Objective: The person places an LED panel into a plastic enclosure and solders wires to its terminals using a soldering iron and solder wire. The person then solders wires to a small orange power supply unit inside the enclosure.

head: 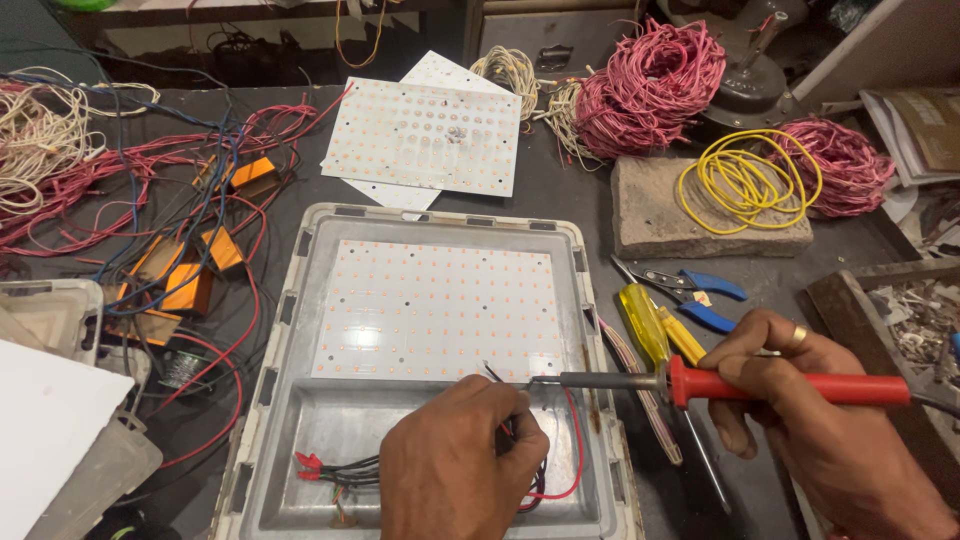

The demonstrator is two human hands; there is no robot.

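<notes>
A grey metal lamp housing (300, 300) lies in front of me with a white LED panel (435, 305) seated in its upper part. My left hand (460, 465) rests in the housing's lower bay, pinching thin red and black wires (560, 470) near the panel's bottom edge. My right hand (830, 430) grips a soldering iron with a red handle (790, 387). Its metal tip (535, 381) points left and meets the wire ends just above my left fingers.
Two spare LED panels (425, 135) lie behind the housing. Pink wire bundles (650, 85) and a yellow wire coil (745, 180) on a stone block sit back right. Blue-handled cutters (695, 290) and a yellow screwdriver (645, 325) lie right of the housing. Orange parts and tangled wires (180, 270) crowd the left.
</notes>
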